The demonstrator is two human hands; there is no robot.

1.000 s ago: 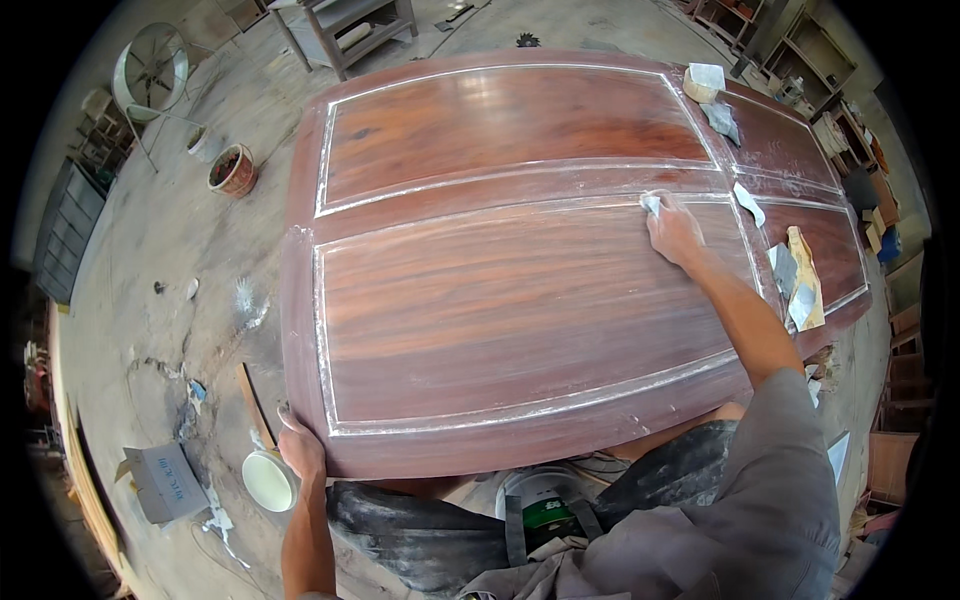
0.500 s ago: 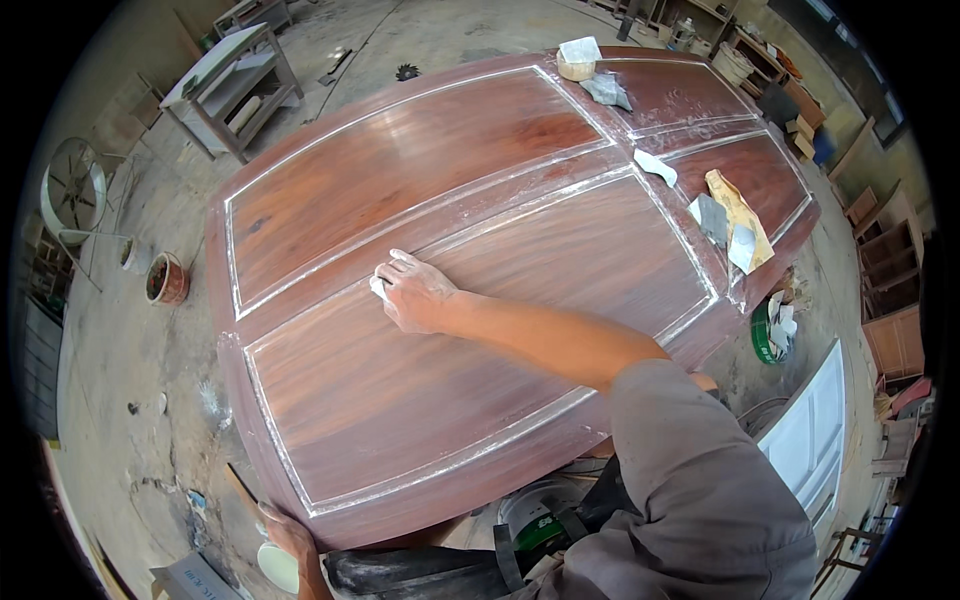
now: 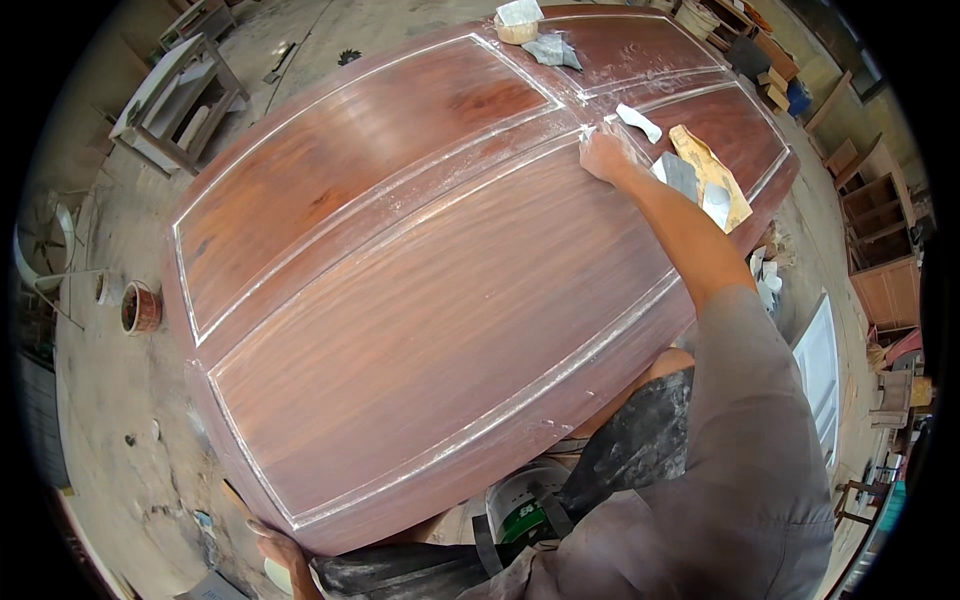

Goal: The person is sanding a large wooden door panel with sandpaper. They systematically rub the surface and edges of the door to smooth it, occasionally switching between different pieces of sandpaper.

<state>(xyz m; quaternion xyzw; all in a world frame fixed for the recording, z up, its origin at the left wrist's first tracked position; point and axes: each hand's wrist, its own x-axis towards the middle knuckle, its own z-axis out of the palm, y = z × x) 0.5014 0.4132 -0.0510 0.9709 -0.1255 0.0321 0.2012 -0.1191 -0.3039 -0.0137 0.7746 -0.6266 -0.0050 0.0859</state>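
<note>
Our right hand (image 3: pixel 606 154) has crossed the panel (image 3: pixel 440 300), likely ending a stroke. We cannot tell its grip, or our left hand's (image 3: pixel 278 548).

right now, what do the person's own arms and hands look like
The left hand and right hand are bare, with no gloves. The right arm has a loose, plain grey sleeve ending near the elbow, its forearm uncovered. The left sleeve is out of view.

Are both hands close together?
No: the left hand is at the near-left corner of the wooden panel, while the right hand is far across, beside the white strip.
</note>
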